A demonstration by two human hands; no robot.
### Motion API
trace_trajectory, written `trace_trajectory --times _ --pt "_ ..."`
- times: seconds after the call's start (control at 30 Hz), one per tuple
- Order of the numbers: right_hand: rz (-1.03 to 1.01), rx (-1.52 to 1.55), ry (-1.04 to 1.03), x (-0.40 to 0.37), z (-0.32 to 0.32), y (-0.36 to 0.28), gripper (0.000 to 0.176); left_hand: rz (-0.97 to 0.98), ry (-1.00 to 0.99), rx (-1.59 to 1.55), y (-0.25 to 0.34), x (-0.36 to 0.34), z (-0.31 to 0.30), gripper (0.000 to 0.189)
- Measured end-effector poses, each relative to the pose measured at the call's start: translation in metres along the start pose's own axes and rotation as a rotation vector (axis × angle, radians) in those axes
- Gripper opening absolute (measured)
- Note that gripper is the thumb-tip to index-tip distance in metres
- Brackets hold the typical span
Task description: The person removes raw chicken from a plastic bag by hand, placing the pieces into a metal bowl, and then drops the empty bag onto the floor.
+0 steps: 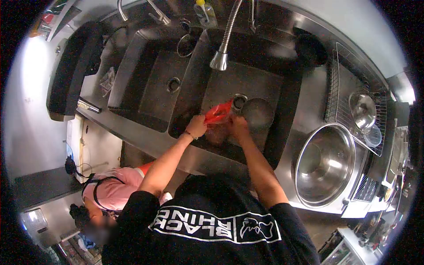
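Note:
A red plastic bag (219,112) is stretched between my two hands over the right-hand sink basin (256,79). My left hand (197,126) grips its left edge, fingers closed, with a bracelet at the wrist. On the right side, my right hand (239,125) is closed on the bag as well. The bag's lower part looks translucent and hangs below my hands; what it contains, if anything, I cannot make out. Just beyond my right hand a round, dull-coloured bowl or lid (258,112) sits in the basin, near the drain (240,101).
A spray faucet (219,61) hangs over the basin. Left is a second sink basin (150,99). A large steel bowl (326,165) stands on the right counter beside a wire dish rack (344,84). A yellow-capped bottle (206,15) stands behind. Another person (112,187) is at lower left.

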State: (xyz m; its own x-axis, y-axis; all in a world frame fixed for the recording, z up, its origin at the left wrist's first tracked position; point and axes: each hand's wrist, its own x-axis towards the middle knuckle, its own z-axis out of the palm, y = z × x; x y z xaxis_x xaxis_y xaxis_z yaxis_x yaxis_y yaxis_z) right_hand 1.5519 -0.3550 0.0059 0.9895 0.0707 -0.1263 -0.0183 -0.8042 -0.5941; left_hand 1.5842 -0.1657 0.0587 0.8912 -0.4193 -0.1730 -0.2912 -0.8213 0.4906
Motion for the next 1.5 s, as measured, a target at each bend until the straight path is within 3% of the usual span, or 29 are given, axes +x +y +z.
trace_trajectory --times 0.03,0.07,0.13,0.17,0.23,0.37,0.47,0.53,0.57,0.63,0.67,0.73,0.83,0.97,1.0,1.03,1.1,1.23,1.3,1.33,1.4,1.43,1.47,1.5 --pt "0.003 0.194 0.068 -0.004 -0.007 -0.003 0.022 -0.003 -0.001 -0.004 0.008 0.001 0.007 0.018" --pt "0.001 0.191 0.067 -0.005 -0.004 -0.005 0.022 -0.118 -0.029 -0.039 0.013 0.004 0.014 0.023" --pt "-0.320 0.426 0.221 -0.008 0.006 -0.014 0.022 -0.235 -0.038 -0.085 0.014 0.008 0.030 0.030" --pt "-0.317 0.424 0.220 -0.011 0.002 -0.021 0.022 -0.235 -0.041 -0.089 0.020 0.005 0.030 0.030" --pt "-0.111 0.410 -0.060 -0.014 -0.018 -0.039 0.039 -0.295 0.134 -0.217 0.036 0.003 0.026 0.031" --pt "-0.287 0.250 0.034 -0.003 0.023 -0.030 0.038 -0.384 0.115 -0.162 0.034 0.000 0.026 0.033" --pt "-0.400 0.148 0.094 0.001 0.040 -0.035 0.037 -0.289 0.192 -0.146 0.036 -0.014 0.022 0.033" --pt "0.218 1.700 -0.426 0.004 0.035 -0.044 0.034 -0.294 0.114 -0.144 0.039 -0.020 0.020 0.034" --pt "0.212 1.689 -0.434 0.007 0.039 -0.042 0.034 -0.297 0.126 -0.151 0.045 -0.023 0.022 0.034" --pt "0.377 1.468 -0.208 0.011 0.062 -0.028 0.037 -0.326 0.130 -0.042 0.061 -0.028 0.028 0.038" --pt "0.375 1.450 -0.220 0.015 0.064 -0.026 0.037 -0.299 0.154 -0.084 0.067 -0.030 0.025 0.040" --pt "-0.094 1.033 -0.029 0.025 0.067 -0.023 0.049 -0.263 0.136 -0.122 0.081 -0.034 0.021 0.039" --pt "-0.174 0.950 -0.138 0.023 0.040 -0.025 0.049 -0.128 0.099 -0.182 0.118 -0.047 0.009 0.040" --pt "-0.134 0.903 -0.293 0.020 -0.006 -0.023 0.049 0.005 0.243 -0.197 0.132 -0.040 0.005 0.029" --pt "-0.133 0.887 -0.305 0.020 -0.014 -0.022 0.049 -0.044 0.132 -0.218 0.137 -0.037 0.001 0.026" --pt "-0.132 0.872 -0.321 0.018 -0.023 -0.021 0.049 -0.048 0.141 -0.232 0.143 -0.037 -0.001 0.026" --pt "-0.122 0.874 -0.333 0.017 -0.038 -0.019 0.049 0.019 0.303 -0.185 0.150 -0.038 -0.001 0.029" --pt "-0.097 0.931 -0.293 0.023 -0.054 -0.018 0.049 0.050 0.338 -0.267 0.153 -0.042 -0.023 0.026" --pt "-0.072 0.979 -0.223 0.026 -0.051 -0.019 0.049 0.166 0.654 -0.365 0.120 -0.025 -0.028 0.033" --pt "-0.054 1.008 -0.176 0.025 -0.046 -0.019 0.049 0.026 0.756 -0.580 0.093 -0.011 -0.001 0.035" --pt "-0.005 1.058 -0.105 0.023 -0.039 -0.017 0.049 -0.431 0.612 -0.677 0.069 -0.006 -0.022 0.044" --pt "0.016 1.083 -0.067 0.022 -0.036 -0.016 0.049 -0.427 0.606 -0.680 0.036 0.008 -0.005 0.044" --pt "0.035 1.103 -0.037 0.023 -0.034 -0.016 0.049 -0.316 0.270 -1.408 -0.009 0.029 0.035 0.044" --pt "0.050 1.121 -0.015 0.024 -0.032 -0.017 0.049 -0.155 -0.152 -2.089 -0.009 0.034 0.022 0.044"
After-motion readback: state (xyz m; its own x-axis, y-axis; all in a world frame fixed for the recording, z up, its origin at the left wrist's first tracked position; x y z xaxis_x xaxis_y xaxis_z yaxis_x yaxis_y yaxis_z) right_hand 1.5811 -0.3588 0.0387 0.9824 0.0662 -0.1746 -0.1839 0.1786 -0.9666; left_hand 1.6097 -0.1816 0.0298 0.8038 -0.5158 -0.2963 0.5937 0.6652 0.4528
